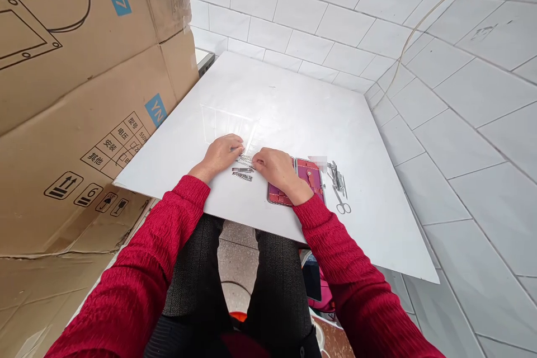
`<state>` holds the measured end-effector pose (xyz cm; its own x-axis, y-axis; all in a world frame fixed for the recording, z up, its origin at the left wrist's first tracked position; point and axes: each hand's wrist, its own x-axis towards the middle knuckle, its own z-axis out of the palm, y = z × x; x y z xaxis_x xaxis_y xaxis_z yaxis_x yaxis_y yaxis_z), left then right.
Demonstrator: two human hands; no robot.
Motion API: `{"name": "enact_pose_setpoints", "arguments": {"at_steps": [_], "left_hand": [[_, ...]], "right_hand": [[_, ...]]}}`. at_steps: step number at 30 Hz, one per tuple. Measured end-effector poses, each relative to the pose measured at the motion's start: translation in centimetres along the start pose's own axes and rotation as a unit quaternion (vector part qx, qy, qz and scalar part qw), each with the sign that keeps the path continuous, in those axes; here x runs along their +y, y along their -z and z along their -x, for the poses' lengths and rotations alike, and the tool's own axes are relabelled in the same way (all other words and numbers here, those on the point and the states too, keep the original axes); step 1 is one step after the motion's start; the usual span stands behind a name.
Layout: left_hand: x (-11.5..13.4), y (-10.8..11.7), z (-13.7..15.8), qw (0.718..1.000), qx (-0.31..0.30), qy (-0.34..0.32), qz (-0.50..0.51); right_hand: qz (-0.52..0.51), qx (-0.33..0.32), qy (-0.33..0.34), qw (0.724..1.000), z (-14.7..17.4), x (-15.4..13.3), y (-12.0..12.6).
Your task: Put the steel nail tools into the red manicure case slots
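My left hand (222,154) rests on the white table (289,106) with its fingers curled together at the left end of some slim silver manicure tools (245,160). From the other side, my right hand (277,168) pinches at their right end, its wrist crossing over the manicure case. Just below the fingertips lie two nail clippers (242,170), side by side. The open manicure case (312,176) has a red and purple lining and is partly covered by my right hand. Beyond it, silver tools (335,174) lie in a loose heap, with small scissors (343,208) at the near end.
A large cardboard box (138,78) stands close along the table's left edge. White tiled walls (285,3) rise behind and to the right, with a cable (405,47) hanging in the corner. Below the front edge are my legs (274,274) and a pink bag (326,291).
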<state>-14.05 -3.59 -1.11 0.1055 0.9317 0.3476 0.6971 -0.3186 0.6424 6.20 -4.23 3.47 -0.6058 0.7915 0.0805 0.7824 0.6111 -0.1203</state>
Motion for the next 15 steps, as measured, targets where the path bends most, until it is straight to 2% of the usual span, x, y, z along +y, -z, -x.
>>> {"name": "enact_pose_setpoints", "arguments": {"at_steps": [10, 15], "left_hand": [[0.2, 0.12, 0.08, 1.0, -0.005, 0.005, -0.006], [0.06, 0.07, 0.06, 1.0, -0.003, -0.001, -0.002]], "right_hand": [[-0.037, -0.001, 0.013, 0.999, 0.31, 0.56, -0.4], [-0.035, 0.006, 0.0, 0.999, 0.12, 0.61, -0.26]]}}
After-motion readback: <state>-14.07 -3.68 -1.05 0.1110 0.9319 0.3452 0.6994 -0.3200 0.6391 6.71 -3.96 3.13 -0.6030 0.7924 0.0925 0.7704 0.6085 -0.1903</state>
